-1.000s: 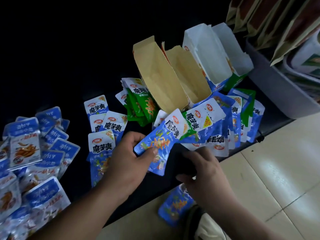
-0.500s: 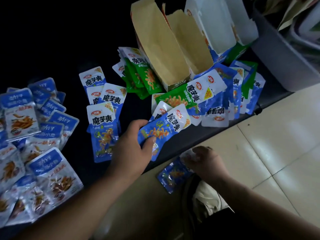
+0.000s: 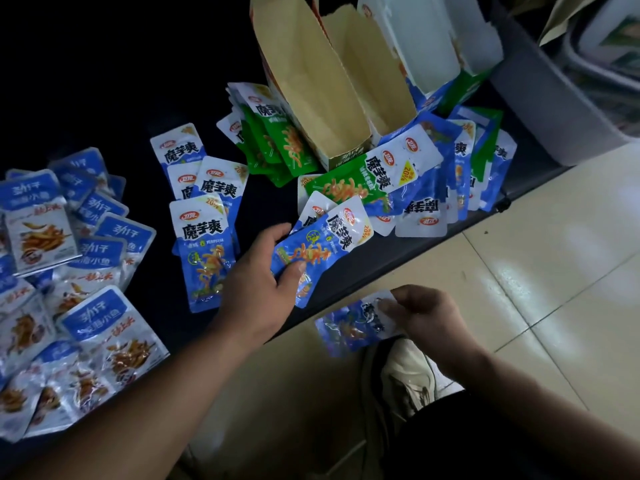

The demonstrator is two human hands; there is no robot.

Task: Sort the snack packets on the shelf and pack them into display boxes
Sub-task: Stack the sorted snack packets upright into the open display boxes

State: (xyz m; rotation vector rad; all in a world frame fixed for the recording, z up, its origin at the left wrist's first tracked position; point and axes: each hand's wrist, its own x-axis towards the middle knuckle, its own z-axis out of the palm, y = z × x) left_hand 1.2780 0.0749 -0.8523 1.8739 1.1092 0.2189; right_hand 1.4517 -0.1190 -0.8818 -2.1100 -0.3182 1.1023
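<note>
Packet in each hand
Our left hand (image 3: pixel 256 282) pinches a blue packet (image 3: pixel 311 251) at the shelf's (image 3: pixel 353 276) front edge, pointing at the display box (image 3: pixel 311 81) behind; our right hand (image 3: pixel 429 317) clasps a second packet (image 3: pixel 349 327) below, farther off.

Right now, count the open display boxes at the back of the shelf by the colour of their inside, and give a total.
Brown-lined boxes: 2
White-lined boxes: 2
Total: 4
</note>
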